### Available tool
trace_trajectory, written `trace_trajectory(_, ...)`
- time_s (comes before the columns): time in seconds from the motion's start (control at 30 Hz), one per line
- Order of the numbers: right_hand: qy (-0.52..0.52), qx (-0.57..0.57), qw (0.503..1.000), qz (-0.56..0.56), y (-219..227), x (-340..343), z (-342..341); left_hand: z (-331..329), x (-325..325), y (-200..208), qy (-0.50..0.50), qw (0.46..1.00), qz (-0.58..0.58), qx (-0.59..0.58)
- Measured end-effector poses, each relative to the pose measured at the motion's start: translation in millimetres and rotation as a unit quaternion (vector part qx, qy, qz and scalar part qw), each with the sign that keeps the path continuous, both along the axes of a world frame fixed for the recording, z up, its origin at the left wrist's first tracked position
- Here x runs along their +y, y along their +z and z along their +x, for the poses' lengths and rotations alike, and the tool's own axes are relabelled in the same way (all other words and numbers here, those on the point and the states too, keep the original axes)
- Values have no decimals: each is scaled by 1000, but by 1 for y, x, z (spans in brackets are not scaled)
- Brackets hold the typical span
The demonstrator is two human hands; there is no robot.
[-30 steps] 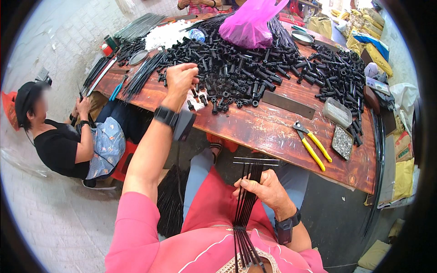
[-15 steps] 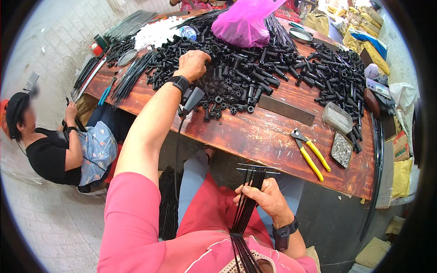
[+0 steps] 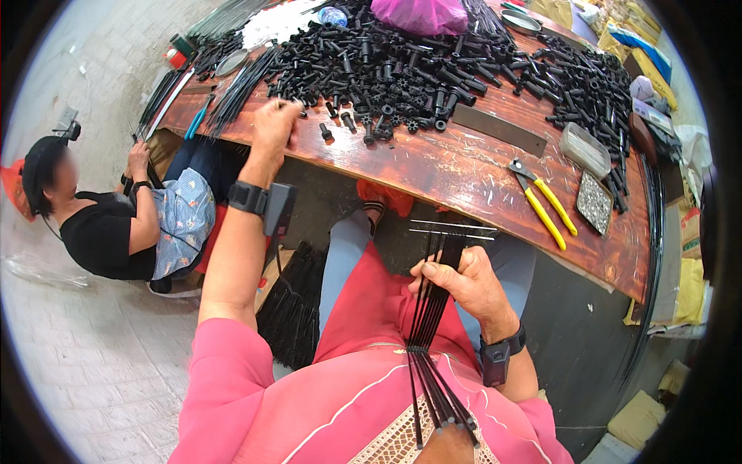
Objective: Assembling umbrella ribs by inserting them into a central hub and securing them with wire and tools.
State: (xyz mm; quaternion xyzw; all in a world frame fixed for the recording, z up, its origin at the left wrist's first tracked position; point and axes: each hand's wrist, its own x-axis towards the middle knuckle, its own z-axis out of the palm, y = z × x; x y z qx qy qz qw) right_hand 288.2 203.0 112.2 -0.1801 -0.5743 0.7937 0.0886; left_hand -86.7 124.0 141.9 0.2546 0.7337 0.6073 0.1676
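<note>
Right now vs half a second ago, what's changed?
Left hand drew back and leftward, from over the black parts toward the near edge of the table; can't tell if it holds anything. The view shifted too, so the table sits higher in the picture. Unchanged: right hand gripping the rods; pliers and bar lying on the table.

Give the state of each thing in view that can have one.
rods, bunched, lower ends fanned
right hand, closed on rods
left hand, partly curled, grip unclear
pliers, lying with handles apart
tray, filled with grey bits
clear box, lid unclear
black parts, heaped loose
pink bag, bulging, top out of frame
</note>
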Motion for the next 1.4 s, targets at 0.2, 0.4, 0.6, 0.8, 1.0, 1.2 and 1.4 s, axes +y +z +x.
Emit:
trace_trajectory(0.2, 2, 10, 1000, 11, 1, -7, 2, -1, 18, -37, 55, 957, -178, 222)
trace_trajectory(0.4, 1, 36, 999, 25, 3, -9, 6, 23, 29, -38, 39, 933, -270, 235)
trace_trajectory(0.6, 22, 51, 998, 4, -3, -7, 4, 43, 13, -39, 27, 928, -239, 285)
trace_trajectory(0.8, 40, 45, 998, -15, -13, 0, -1, 118, -15, -26, -123, 947, 153, -255)
trace_trajectory(1.0, 25, 53, 997, -39, -4, 1, -5, 180, -15, -40, -245, 837, 208, -442)
trace_trajectory(1.2, 5, 55, 997, -50, -13, 0, -4, 196, -9, -37, -259, 827, 190, -461)
trace_trajectory(1.4, 20, 40, 998, -39, -15, 2, -4, 196, -9, -36, -265, 836, 182, -444)
